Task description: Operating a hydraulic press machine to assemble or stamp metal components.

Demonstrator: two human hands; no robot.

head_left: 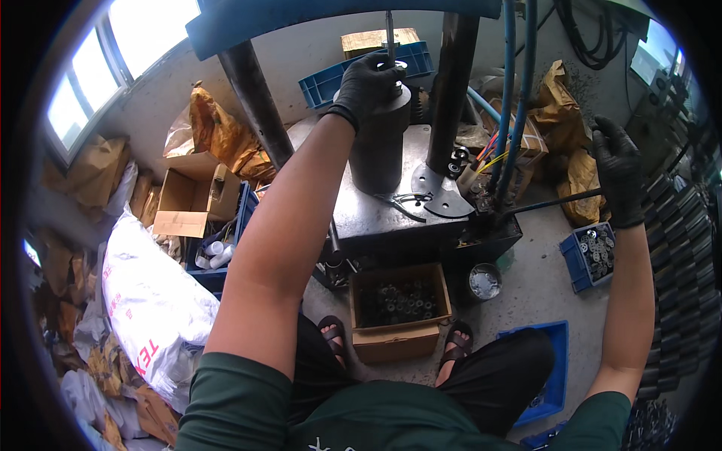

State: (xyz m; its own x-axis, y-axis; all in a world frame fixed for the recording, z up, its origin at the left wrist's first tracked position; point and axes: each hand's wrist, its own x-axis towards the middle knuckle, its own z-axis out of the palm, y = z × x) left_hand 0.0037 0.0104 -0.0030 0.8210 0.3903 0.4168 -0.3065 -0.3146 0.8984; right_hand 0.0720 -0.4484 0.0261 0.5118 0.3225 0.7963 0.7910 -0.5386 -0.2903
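Note:
My left hand [367, 89], in a black glove, reaches to the top of an upright dark metal cylinder [377, 154] on the press. Its fingers are bent around a small silvery round metal part [400, 65], mostly hidden by the glove. A thin vertical rod [390, 36] comes down just above it. My right hand [620, 171], also black-gloved, is raised at the right with its fingers stretched upward. The outer end of a long black lever [560, 201] meets this hand near the palm; the contact is partly hidden.
Steel columns [257, 101] flank the cylinder on the metal press table [353, 214]. A cardboard box [400, 338] of small metal rings stands between my feet. Blue bins [577, 263], a tin [485, 282], a white sack [150, 308] and stacked dark cylinders [684, 293] surround me.

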